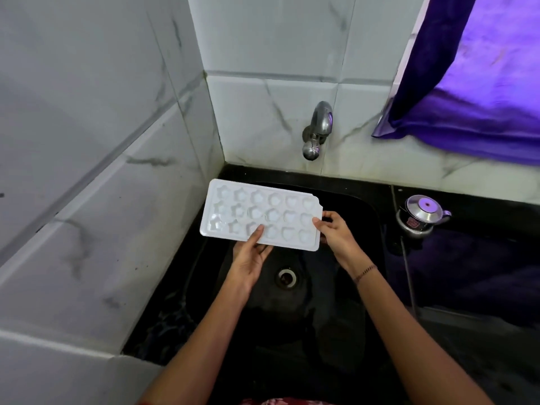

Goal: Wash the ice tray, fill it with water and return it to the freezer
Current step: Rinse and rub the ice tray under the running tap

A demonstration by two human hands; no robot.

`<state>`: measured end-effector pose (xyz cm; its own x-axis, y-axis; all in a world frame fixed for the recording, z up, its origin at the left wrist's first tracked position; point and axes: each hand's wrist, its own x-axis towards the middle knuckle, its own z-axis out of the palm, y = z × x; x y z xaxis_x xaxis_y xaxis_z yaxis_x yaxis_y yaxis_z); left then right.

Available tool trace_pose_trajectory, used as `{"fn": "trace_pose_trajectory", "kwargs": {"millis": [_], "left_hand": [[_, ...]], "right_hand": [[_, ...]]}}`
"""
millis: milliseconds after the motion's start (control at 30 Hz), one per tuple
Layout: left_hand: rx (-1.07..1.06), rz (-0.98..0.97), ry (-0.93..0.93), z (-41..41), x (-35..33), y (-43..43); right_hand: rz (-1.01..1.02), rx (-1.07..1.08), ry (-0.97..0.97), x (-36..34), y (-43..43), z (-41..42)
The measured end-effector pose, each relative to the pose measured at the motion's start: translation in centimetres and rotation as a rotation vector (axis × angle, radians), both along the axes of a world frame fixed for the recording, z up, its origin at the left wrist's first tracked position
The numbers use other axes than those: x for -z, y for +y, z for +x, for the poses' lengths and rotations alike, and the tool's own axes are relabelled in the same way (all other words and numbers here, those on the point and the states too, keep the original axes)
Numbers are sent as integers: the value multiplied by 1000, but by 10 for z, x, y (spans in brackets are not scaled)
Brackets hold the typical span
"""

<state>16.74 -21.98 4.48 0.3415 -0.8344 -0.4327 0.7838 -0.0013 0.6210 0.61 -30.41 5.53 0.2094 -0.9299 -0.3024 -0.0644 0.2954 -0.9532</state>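
The white plastic ice tray (260, 213), three rows of six star-, flower- and heart-shaped cavities facing up, is held roughly level over the black sink (321, 302).

Taking the drain (287, 277) as centre, the tray (260, 214), gripped by the left hand (251, 252) and right hand (336, 232), bars the sink (371, 244) from 10 to 1 o'clock. The tap (317, 130) juts out at 12 beyond it, a gap of air between. The wall (87, 200) closes 7 to 10, and a kettle (420, 216) stands at 2 under the curtain (482, 83). The basin lies open at 5 to 6 between the forearms (409, 331).
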Motion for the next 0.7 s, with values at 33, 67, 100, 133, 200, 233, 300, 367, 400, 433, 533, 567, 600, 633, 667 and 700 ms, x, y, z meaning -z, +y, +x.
{"fn": "trace_pose_trajectory", "kwargs": {"millis": [33, 67, 100, 133, 200, 233, 300, 367, 400, 433, 533, 567, 600, 633, 667, 700], "left_hand": [[-10, 1, -8, 3, 0, -7], [-22, 4, -13, 8, 1, -14], [-33, 6, -15, 11, 1, -20], [-41, 9, -16, 14, 2, -25], [-62, 20, -16, 20, 4, -33], [-68, 20, -20, 22, 7, -37], [-66, 7, -20, 25, 13, -44], [-46, 19, -20, 24, 16, -52], [-35, 30, -35, 22, 17, -56], [-30, 42, -58, 20, 18, -59], [-22, 62, -93, 17, 21, -68], [-18, 69, -100, 17, 21, -71], [-11, 83, -104, 17, 22, -73], [4, 89, -109, 18, 22, -75], [15, 92, -118, 18, 22, -78], [21, 83, -132, 19, 23, -80]], "right_hand": [[5, -37, -1, -2, -4, 3], [9, -75, -1, -4, -10, 5], [17, -111, -3, -6, -16, 7], [23, -141, -4, -9, -24, 10], [32, -164, -4, -14, -43, 17], [33, -155, -2, -19, -55, 21], [17, -73, 30, -26, -81, 31], [-17, 35, 78, -35, -110, 42], [-36, 72, 94, -40, -123, 48], [-47, 100, 104, -42, -136, 54], [-23, 142, 174, -46, -171, 69], [-22, 147, 191, -46, -180, 73], [-19, 149, 200, -47, -185, 77], [-12, 142, 199, -44, -193, 81], [5, 129, 193, -44, -198, 85], [19, 109, 186, -44, -201, 89]]}}
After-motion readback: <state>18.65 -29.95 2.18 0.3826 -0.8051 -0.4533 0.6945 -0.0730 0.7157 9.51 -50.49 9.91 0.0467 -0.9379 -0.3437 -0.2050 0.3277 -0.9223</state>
